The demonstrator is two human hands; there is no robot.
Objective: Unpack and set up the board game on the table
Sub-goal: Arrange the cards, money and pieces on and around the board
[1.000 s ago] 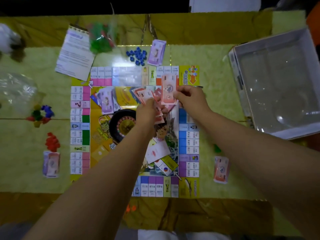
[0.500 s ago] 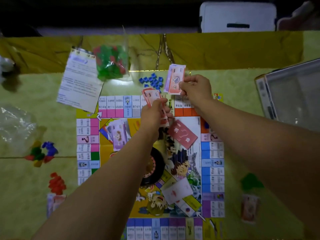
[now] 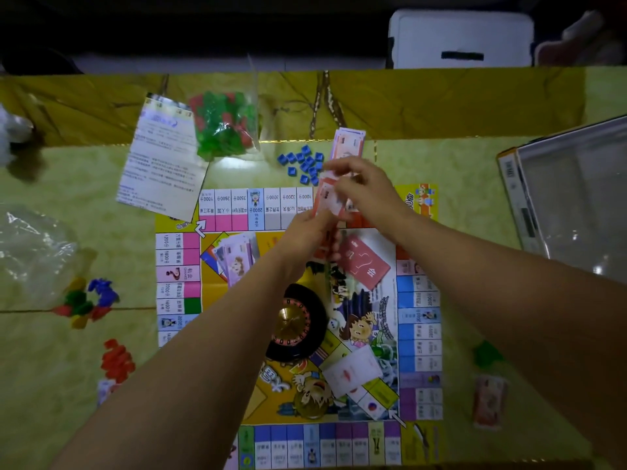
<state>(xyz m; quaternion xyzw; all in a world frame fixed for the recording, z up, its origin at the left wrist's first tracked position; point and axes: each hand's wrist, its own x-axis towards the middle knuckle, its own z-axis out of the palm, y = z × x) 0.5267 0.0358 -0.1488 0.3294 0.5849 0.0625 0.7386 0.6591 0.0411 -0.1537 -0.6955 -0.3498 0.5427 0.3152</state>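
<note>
One yellow-green cloth-covered table [image 3: 441, 164] carries everything. One square colour-printed game board [image 3: 420, 334] lies flat in its middle, with its near edge running out of view. One open cardboard box [image 3: 509, 184] sits at the right, cut off by the frame, with bare cloth between it and the board. One white printed instruction sheet [image 3: 163, 164] overlaps the board's far-left corner. One crumpled clear plastic bag [image 3: 34, 245] lies at the left edge, and one clear bag of green and red pieces [image 3: 224, 130] sits just beside the sheet. One black roulette wheel [image 3: 295, 323] rests mid-board, between one red card [image 3: 368, 262] and one white card [image 3: 353, 371]. Over the board's far edge, the left hand [image 3: 305, 232] grips a bundle of red paper notes [image 3: 325, 198]. The right hand [image 3: 366, 188] reaches its fingertips to the bundle's top, too blurred to tell whether they pinch a note. Two note stacks lie nearby: a purple stack [image 3: 237, 259] on the board and a pink stack [image 3: 349, 144] beyond its far edge. Roughly a dozen small blue cubes [image 3: 302, 162] cluster beside the pink stack.
</note>
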